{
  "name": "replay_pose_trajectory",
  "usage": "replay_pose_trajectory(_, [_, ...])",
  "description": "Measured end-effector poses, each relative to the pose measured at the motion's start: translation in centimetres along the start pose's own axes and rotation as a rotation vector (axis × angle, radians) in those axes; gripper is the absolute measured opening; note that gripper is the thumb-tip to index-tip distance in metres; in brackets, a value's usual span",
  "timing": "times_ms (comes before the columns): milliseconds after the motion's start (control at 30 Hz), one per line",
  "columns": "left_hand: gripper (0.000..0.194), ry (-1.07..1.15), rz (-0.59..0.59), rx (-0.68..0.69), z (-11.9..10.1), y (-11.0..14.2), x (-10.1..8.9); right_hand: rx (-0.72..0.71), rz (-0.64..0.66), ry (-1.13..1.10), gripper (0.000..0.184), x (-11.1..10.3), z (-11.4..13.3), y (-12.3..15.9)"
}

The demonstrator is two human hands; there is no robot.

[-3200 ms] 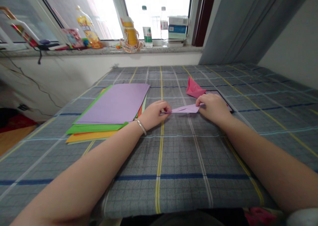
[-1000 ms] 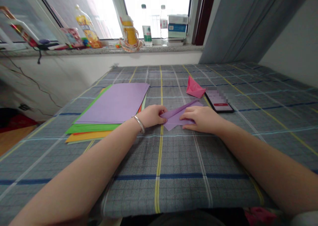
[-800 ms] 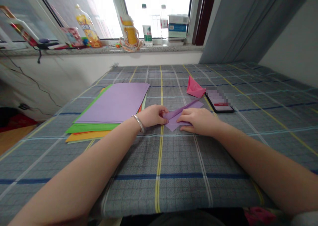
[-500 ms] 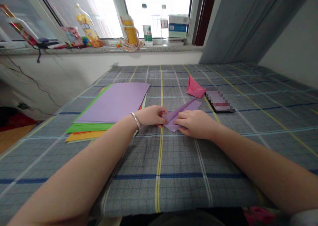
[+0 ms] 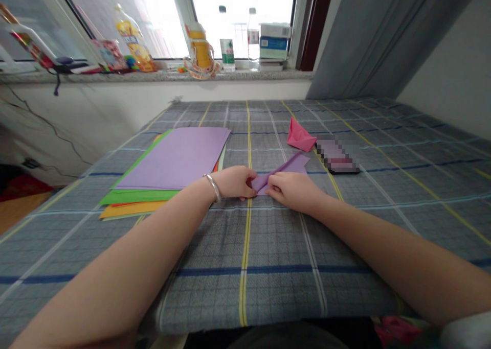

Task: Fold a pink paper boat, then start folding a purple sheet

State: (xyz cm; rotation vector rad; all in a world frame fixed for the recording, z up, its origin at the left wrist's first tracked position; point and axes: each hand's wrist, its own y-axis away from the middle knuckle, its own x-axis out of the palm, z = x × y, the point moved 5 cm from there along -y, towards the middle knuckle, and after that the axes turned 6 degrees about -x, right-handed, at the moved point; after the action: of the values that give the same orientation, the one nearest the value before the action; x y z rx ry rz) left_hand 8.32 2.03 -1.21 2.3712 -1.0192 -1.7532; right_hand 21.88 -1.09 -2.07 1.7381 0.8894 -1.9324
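A folded sheet of purple paper (image 5: 282, 168) lies slanted on the checked cloth, its far end pointing up and to the right. My left hand (image 5: 236, 181), with a silver bangle at the wrist, pinches the paper's left end. Closed fingers of my right hand (image 5: 292, 189) grip the near edge, where a corner is turned up. Part of the paper is hidden beneath the right hand. Just beyond it stands a pink folded-paper piece (image 5: 301, 136), touching or nearly touching a phone (image 5: 337, 156) whose screen is pixelated.
To the left lies a stack of coloured paper (image 5: 176, 157), purple on top with green and orange below. The checked cloth (image 5: 284, 293) covers the whole surface. Along the windowsill (image 5: 169, 76) stand a yellow drink bottle (image 5: 133, 40), a yellow flask (image 5: 200, 47), clear bottles and boxes.
Earlier the paper was held as a narrow strip between both hands; it then lay opened out wider. Since then my right hand has slid left and nearer, and the near corner has been folded up.
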Motion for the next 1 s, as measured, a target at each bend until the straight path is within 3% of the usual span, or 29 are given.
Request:
replay_pose_trajectory(133, [0.008, -0.051, -0.026, -0.007, -0.5, 0.1, 0.3, 0.095, 0.013, -0.082, 0.021, 0.3, -0.4, -0.2])
replay_pose_trajectory(333, [0.023, -0.324, -0.286, 0.008, -1.2, 0.0, 0.4, 0.131, 0.001, -0.194, 0.016, 0.5, -0.6, -0.3])
replay_pose_trajectory(533, [0.023, -0.317, -0.277, 0.002, -0.9, -0.3, 0.7, 0.133, -0.032, -0.264, 0.007, 0.5, -1.0, -0.2])
replay_pose_trajectory(600, [0.023, -0.312, -0.266, 0.012, -0.8, -0.2, 0.7, 0.069, -0.061, -0.264, 0.003, 0.3, -1.0, -0.2])
replay_pose_trajectory(767, [0.019, -0.272, -0.233, 0.051, -0.7, -0.3, 0.7, -0.183, -0.075, -0.186, 0.017, 0.2, -0.3, 0.1])
replay_pose_trajectory(1000, [0.024, -0.292, -0.232, 0.049, -0.9, -0.4, 1.0, -0.319, -0.045, -0.102, 0.023, -0.1, -0.1, 0.3])
